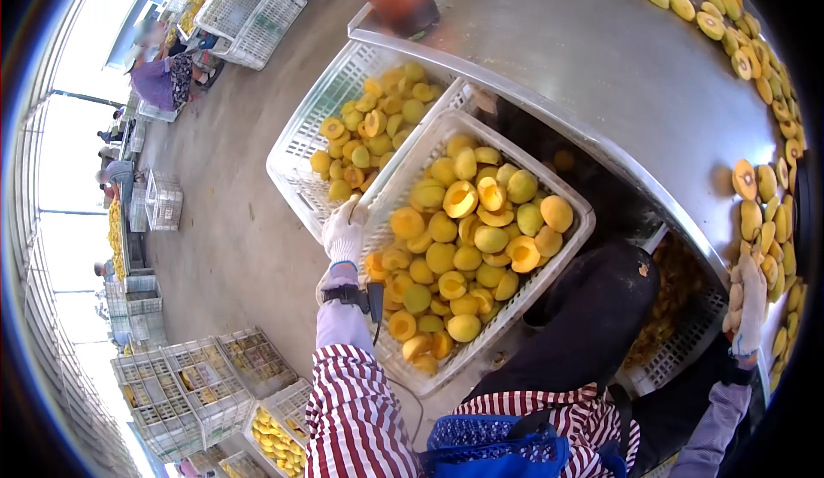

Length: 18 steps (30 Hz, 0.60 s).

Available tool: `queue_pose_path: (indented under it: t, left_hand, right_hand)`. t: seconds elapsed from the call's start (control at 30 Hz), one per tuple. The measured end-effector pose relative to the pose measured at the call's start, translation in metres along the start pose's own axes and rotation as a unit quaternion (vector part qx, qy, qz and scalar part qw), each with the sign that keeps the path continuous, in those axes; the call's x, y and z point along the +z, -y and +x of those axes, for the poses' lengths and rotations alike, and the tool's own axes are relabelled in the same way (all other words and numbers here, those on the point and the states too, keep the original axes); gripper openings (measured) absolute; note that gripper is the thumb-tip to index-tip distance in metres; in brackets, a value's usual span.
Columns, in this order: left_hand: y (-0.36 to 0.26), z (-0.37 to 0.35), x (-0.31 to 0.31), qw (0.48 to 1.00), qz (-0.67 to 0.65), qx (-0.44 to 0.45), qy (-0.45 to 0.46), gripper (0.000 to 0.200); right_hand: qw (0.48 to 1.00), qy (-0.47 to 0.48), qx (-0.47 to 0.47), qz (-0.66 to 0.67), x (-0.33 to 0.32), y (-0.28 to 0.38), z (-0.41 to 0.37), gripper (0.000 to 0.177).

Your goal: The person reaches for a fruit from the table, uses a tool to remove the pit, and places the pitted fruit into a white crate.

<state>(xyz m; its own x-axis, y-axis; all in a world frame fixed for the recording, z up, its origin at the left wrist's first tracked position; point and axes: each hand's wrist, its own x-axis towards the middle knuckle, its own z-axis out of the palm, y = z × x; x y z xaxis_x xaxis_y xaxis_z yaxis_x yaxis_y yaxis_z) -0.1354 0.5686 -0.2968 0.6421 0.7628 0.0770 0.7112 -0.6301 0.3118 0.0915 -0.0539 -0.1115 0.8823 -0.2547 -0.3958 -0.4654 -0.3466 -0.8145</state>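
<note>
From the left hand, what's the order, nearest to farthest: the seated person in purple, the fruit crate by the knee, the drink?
1. Fruit crate: just right of the left hand.
2. Drink: ahead, on the metal table.
3. Seated person: far left, across the floor.

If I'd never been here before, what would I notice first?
Probably the white crate heaped with yellow fruit, some showing hollow halves, in the middle. Then the gloved left hand by its rim, on an arm with a striped sleeve. The shiny metal table, upper right, edged with more fruit, stands out.
</note>
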Motion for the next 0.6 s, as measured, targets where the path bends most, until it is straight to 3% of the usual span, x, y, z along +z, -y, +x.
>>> queue_pose_path:
  t: [0.1, 0.3, 0.47, 0.6]
  left_hand:
    - [0.007, 0.013, 0.005, 0.997, -0.045, -0.014, 0.055, 0.033]
    - [0.002, 0.008, 0.022, 0.999, -0.014, 0.005, -0.030, 0.031]
    - [0.015, 0.017, 0.022, 0.998, 0.011, 0.036, -0.058, 0.029]
    - [0.028, 0.029, 0.016, 0.999, -0.042, -0.009, 0.007, 0.029]
  right_hand:
    - [0.999, -0.019, -0.019, -0.022, -0.002, -0.007, 0.005, 0.037]
    - [0.996, -0.086, -0.018, -0.016, 0.014, 0.004, -0.008, 0.035]
    - [0.999, -0.030, -0.005, -0.012, 0.004, 0.000, 0.003, 0.033]
    - [0.999, -0.031, -0.007, -0.009, 0.002, -0.004, 0.005, 0.034]
